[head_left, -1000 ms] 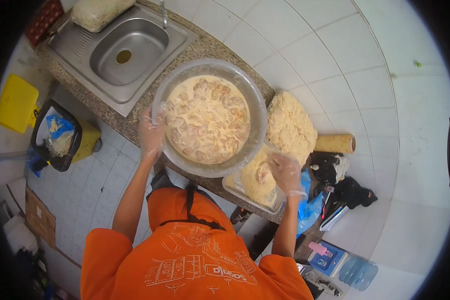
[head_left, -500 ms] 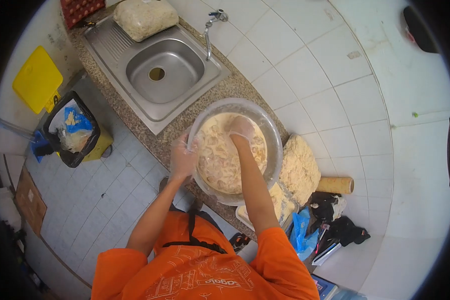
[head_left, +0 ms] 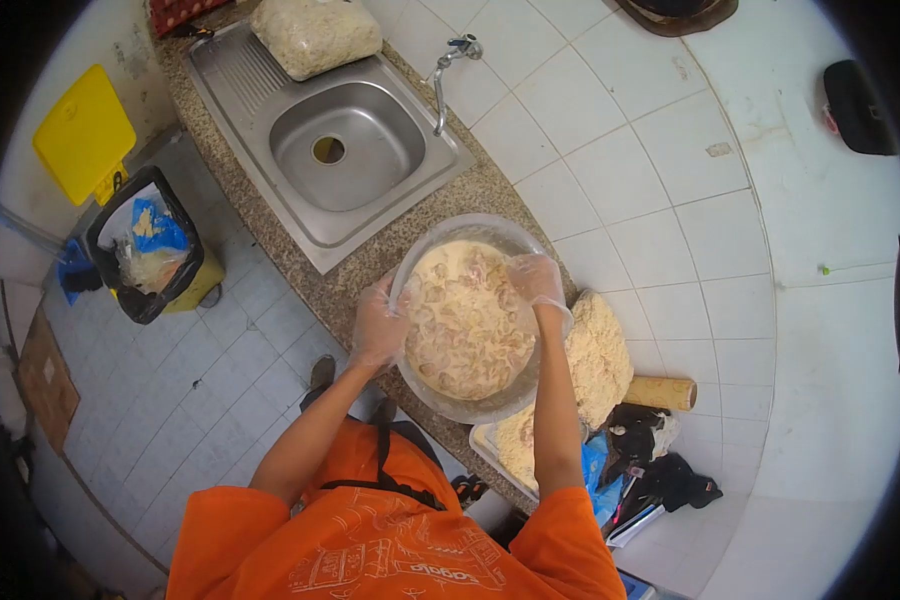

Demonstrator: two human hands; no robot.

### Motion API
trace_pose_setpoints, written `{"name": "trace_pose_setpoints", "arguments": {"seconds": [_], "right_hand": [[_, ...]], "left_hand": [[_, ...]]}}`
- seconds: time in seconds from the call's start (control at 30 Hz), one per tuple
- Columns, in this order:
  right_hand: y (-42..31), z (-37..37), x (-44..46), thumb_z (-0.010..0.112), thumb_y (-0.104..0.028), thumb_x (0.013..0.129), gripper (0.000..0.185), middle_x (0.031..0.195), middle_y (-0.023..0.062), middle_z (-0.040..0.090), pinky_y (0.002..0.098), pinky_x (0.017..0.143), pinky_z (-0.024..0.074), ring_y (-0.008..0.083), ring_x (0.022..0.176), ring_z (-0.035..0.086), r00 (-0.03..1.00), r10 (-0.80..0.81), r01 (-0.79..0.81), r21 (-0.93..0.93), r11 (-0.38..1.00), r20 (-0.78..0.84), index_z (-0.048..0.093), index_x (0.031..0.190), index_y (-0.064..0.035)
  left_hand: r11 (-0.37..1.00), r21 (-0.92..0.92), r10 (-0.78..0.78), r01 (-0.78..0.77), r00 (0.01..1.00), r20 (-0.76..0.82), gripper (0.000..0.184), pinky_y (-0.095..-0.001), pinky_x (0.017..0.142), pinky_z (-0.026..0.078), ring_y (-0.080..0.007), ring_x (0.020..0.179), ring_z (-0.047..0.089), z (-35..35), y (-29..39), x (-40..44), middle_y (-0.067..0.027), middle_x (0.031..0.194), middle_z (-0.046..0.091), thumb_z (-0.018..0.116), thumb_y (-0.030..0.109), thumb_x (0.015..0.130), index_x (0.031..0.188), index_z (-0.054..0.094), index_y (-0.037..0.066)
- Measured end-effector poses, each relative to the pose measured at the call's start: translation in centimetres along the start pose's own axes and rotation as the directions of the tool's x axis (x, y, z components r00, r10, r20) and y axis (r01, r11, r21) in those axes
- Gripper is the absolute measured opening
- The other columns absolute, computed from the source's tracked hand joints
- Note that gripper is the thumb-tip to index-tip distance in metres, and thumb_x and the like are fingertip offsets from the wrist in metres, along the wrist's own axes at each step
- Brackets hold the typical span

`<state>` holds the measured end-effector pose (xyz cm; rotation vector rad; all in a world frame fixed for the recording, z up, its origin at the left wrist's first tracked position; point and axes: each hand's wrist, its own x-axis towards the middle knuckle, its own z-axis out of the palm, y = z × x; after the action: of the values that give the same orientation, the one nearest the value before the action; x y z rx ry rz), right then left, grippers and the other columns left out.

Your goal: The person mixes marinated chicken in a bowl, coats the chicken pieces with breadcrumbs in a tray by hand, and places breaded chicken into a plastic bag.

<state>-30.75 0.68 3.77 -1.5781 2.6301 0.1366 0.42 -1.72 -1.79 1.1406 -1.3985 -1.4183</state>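
A large translucent plastic bowl [head_left: 433, 398] stands on the counter, filled with pale, wet, batter-coated pieces [head_left: 470, 335] that look like raw meat. My left hand [head_left: 380, 322], in a clear plastic glove, grips the bowl's left rim. Inside the bowl's right side is my right hand [head_left: 535, 280], also gloved, at the edge of the mixture by the inner wall. Its fingers are curled, and whether anything is in them is hidden. Against the bowl's right side rests a heap of crumbly, flour-coated food [head_left: 598, 365], with a tray of similar coating [head_left: 515, 445] below it.
A steel sink [head_left: 345, 150] with a tap [head_left: 445, 75] lies beyond the bowl. A filled clear bag [head_left: 315, 35] sits on its drainboard. At right are a cardboard-like roll [head_left: 662, 393], blue plastic [head_left: 600, 475] and black cloth [head_left: 680, 482]. A lined bin [head_left: 155, 250] stands left.
My right hand has moved from the middle of the mixture to the bowl's right inner side. The left hand keeps hold of the left rim. The whole view has shifted slightly.
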Motion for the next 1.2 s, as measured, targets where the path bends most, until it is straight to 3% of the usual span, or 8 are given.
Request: {"name": "trace_pose_setpoints", "arguments": {"seconds": [0.13, 0.27, 0.43, 0.53, 0.63, 0.83, 1.03, 1.2], "right_hand": [[-2.2, 2.3, -1.1, 0.066, -0.034, 0.095, 0.035, 0.1, 0.0234, 0.077, 0.0487, 0.084, 0.0587, 0.0392, 0.098, 0.076, 0.999, 0.052, -0.052, -0.029, 0.998, 0.007, 0.08, 0.093, -0.0016], [-5.0, 8.3, 0.4, 0.066, -0.035, 0.095, 0.036, 0.101, 0.0237, 0.077, 0.0485, 0.084, 0.0586, 0.0391, 0.097, 0.076, 0.991, 0.13, -0.129, -0.021, 0.991, 0.023, 0.079, 0.093, -0.0013], [-3.0, 6.7, 1.8, 0.066, -0.037, 0.095, 0.038, 0.101, 0.024, 0.077, 0.0482, 0.084, 0.0585, 0.0391, 0.097, 0.075, 0.995, 0.056, -0.049, -0.079, 0.996, 0.087, 0.079, 0.093, -0.001], [-0.3, 3.6, 2.0, 0.066, -0.038, 0.095, 0.039, 0.102, 0.0242, 0.077, 0.0481, 0.083, 0.0584, 0.0391, 0.097, 0.075, 0.995, -0.01, 0.019, -0.09, 0.996, 0.101, 0.079, 0.093, -0.0008], [2.0, 1.4, 1.8, 0.066, -0.037, 0.094, 0.038, 0.1, 0.0248, 0.076, 0.0486, 0.082, 0.0579, 0.0406, 0.095, 0.074, 0.997, -0.074, 0.074, 0.013, 0.997, 0.002, 0.077, 0.09, -0.0008], [0.4, 2.7, 1.9, 0.065, -0.037, 0.092, 0.037, 0.097, 0.0259, 0.075, 0.0492, 0.082, 0.0578, 0.0432, 0.093, 0.074, 0.997, -0.068, 0.07, -0.051, 0.996, 0.045, 0.078, 0.091, -0.0016], [-3.1, 8.9, 1.6, 0.065, -0.038, 0.092, 0.038, 0.096, 0.0259, 0.075, 0.0486, 0.082, 0.0585, 0.0436, 0.093, 0.074, 0.992, 0.117, -0.113, 0.084, 0.99, -0.052, 0.079, 0.092, -0.0021], [-0.6, 6.8, 2.4, 0.066, -0.04, 0.091, 0.04, 0.096, 0.0252, 0.076, 0.0484, 0.082, 0.0596, 0.0429, 0.094, 0.075, 0.999, 0.025, -0.023, 0.034, 0.999, -0.043, 0.08, 0.094, -0.0028]], "left_hand": [[0.996, 0.085, 0.028, -0.027, 0.999, -0.016, 0.034, -0.0413, 0.09, 0.056, -0.0335, 0.099, 0.076, 0.7, -2.3, 0.3, -0.0227, 0.108, 0.077, 0.064, 0.008, 0.1, 0.133, 0.069, -0.001], [0.999, -0.022, 0.023, -0.023, 1.0, 0.005, 0.033, -0.041, 0.089, 0.057, -0.0328, 0.097, 0.076, 0.0, 1.5, 0.2, -0.0221, 0.105, 0.078, 0.064, 0.007, 0.1, 0.131, 0.069, -0.002], [0.999, -0.031, -0.012, 0.012, 1.0, 0.024, 0.032, -0.0412, 0.086, 0.057, -0.0322, 0.092, 0.076, -0.1, 0.6, 0.5, -0.0221, 0.1, 0.078, 0.063, 0.006, 0.099, 0.129, 0.069, -0.004], [0.99, -0.077, -0.11, 0.119, 0.988, 0.112, 0.036, -0.0373, 0.099, 0.054, -0.0233, 0.111, 0.073, -0.6, 0.5, 0.5, -0.016, 0.121, 0.077, 0.063, 0.009, 0.103, 0.137, 0.067, 0.002], [0.999, 0.042, 0.022, -0.022, 1.0, -0.005, 0.031, -0.0402, 0.086, 0.056, -0.0316, 0.093, 0.076, 0.0, -0.7, 0.6, -0.0228, 0.104, 0.077, 0.063, 0.005, 0.099, 0.129, 0.069, -0.003], [0.996, -0.076, -0.049, 0.049, 0.999, -0.001, 0.033, -0.0403, 0.087, 0.056, -0.0297, 0.094, 0.076, -0.2, 2.1, 0.0, -0.0214, 0.104, 0.078, 0.063, 0.005, 0.098, 0.129, 0.07, -0.001], [0.999, -0.006, -0.036, 0.036, 0.999, 0.034, 0.031, -0.0405, 0.086, 0.056, -0.0301, 0.094, 0.076, -0.2, 0.7, 0.3, -0.0215, 0.104, 0.077, 0.064, 0.007, 0.098, 0.127, 0.071, -0.002], [0.992, 0.119, 0.054, -0.049, 0.998, -0.037, 0.03, -0.0417, 0.085, 0.057, -0.0331, 0.094, 0.077, 0.3, -0.9, 0.2, -0.0228, 0.102, 0.077, 0.066, 0.007, 0.097, 0.125, 0.071, -0.002]]}}
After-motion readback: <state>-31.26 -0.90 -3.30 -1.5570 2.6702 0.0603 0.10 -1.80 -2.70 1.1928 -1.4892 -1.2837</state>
